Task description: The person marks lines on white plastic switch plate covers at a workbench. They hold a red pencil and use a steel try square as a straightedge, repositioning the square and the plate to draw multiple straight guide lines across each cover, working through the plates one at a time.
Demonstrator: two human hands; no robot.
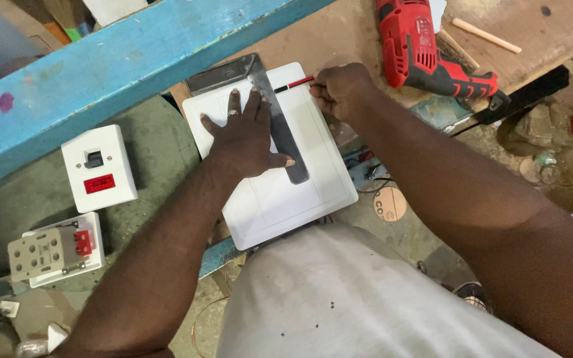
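On a cluttered workshop counter (339, 40), a white rectangular panel (300, 192) was being marked out, its faint ruled lines already visible near the edges. A dark metal square (280, 126) was laid flat across the panel, its short arm lying at the panel's far corner and its long blade running down the face. The left hand (247, 136) was spread open, palm down, pressed on the blade and the panel together, a ring seen on one finger. The right hand (339, 89) was closed in a pinch on a red and black pencil (294, 83), whose tip was brought against the blade's far end, just inside the panel's upper edge. The step in hand was judged to be the ruling of a line along the square, with the stroke at or near its start. For the stroke to run true, steady pressure on the blade and a tip kept tight against the metal edge would be called for, since any slip of the square would throw the line off. A red power drill (426, 56) was left lying on the counter beyond the right hand, with a wooden dowel (485, 35) near it. Two white switch units (97, 169) were set apart to the left, beneath a blue painted beam (121, 66).
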